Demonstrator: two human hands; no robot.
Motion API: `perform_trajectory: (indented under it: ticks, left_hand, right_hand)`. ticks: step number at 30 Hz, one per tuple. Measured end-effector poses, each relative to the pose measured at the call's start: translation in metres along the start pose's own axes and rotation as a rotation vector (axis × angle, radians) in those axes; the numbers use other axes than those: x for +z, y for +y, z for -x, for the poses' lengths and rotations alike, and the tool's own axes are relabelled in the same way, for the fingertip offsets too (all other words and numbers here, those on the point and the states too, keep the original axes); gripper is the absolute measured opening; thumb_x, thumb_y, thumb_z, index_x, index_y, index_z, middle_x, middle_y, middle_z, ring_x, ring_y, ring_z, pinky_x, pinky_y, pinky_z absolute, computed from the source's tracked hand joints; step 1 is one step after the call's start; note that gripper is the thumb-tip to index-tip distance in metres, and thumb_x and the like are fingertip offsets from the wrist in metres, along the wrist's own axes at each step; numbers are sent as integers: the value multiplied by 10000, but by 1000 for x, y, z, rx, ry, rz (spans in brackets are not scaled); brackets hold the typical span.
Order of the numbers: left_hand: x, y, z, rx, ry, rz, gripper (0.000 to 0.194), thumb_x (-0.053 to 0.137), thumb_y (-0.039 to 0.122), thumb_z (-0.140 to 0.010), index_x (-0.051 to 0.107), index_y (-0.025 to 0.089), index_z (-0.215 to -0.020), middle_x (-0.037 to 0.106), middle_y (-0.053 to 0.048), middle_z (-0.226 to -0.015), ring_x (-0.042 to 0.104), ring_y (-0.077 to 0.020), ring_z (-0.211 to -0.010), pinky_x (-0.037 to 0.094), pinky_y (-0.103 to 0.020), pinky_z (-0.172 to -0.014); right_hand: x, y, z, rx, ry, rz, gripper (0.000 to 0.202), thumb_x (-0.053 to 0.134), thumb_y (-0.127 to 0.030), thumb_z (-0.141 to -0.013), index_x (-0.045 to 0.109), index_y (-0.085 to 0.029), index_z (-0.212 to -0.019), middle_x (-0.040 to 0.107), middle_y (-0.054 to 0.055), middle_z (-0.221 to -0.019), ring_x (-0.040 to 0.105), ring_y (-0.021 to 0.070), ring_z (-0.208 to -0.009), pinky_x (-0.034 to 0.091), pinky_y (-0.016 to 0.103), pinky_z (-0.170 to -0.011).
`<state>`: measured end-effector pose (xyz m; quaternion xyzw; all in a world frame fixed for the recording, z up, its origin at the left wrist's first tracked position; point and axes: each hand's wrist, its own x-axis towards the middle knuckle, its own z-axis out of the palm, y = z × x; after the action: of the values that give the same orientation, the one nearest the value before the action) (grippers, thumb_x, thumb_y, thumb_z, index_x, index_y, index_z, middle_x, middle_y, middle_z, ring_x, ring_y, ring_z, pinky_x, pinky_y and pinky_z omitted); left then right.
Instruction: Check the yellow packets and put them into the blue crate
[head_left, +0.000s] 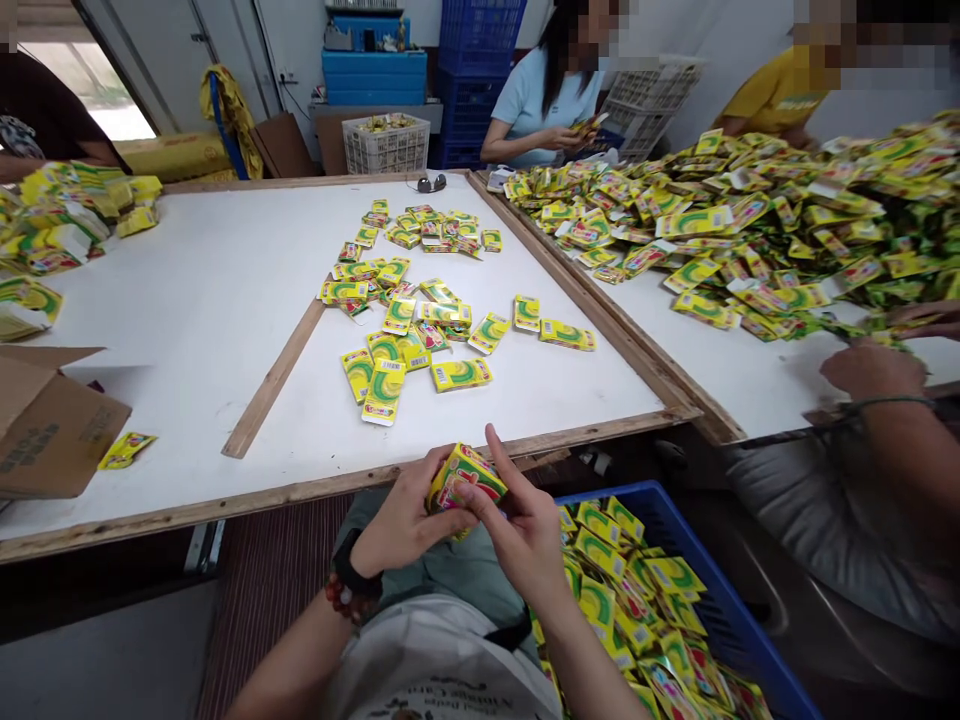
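Note:
Just in front of the table's near edge, above my lap, I hold a small yellow and green carton (466, 478) with red lettering. My left hand (409, 515) wraps round its left side, with the thumb along the lower edge. The thumb of my right hand (529, 535) presses on its printed face, while the index finger points up, off the carton. My other right fingers are partly hidden. Closest on the white table (300, 400) lie loose cartons of the same print, among them a flat one (384, 392) and another (461, 375).
A blue crate (739, 600) full of cartons stands by my right side. Wooden strips (585, 290) divide the tabletop. A large carton heap (750, 230) covers the right table, where co-workers sit. At left are a cardboard box (60, 430) and another pile (67, 220). Sunglasses (431, 184) lie at the back.

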<state>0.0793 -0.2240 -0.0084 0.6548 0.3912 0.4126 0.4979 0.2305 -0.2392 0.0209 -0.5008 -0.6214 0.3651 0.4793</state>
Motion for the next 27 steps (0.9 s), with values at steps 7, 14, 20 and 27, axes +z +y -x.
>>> perform_trajectory:
  ticks: [7, 14, 20, 27]
  left_hand:
    - [5, 0, 1, -57, 46, 401, 371, 652, 440, -824, 633, 172, -1080, 640, -13, -865, 549, -139, -768, 435, -230, -702]
    - [6, -13, 0, -107, -24, 245, 694, 755, 391, -737, 437, 256, -1339, 648, -67, -1124, 618, -191, -916, 509, -305, -804]
    - [-61, -42, -22, -118, 505, -544, 556, 653, 221, -791, 481, 218, -1319, 532, -132, -1296, 529, -301, -1162, 508, -455, -906]
    - [-89, -52, -62, -50, 381, -829, 331, 497, -3, -785, 727, 186, -928, 676, -109, -1133, 613, -277, -1063, 483, -473, -956]
  right_hand:
    - [-2, -7, -3, -200, -49, -11, 410, 634, -151, -838, 628, -280, -1226, 693, 37, -1164, 704, 206, -972, 576, 299, -838]
    - [-46, 12, 8, -114, -24, 197, 273, 613, -275, -844, 724, -254, -1092, 741, 50, -1053, 734, 233, -847, 595, 302, -732]
    - [-142, 80, 34, 328, -324, 851, 475, 655, -374, -729, 690, -205, -1172, 768, 108, -869, 732, 351, -761, 585, 365, -550]
    - [-16, 84, -36, -196, -200, 458, 469, 493, -255, -889, 520, -250, -1358, 553, 94, -1368, 528, 260, -1255, 460, 447, -1018]
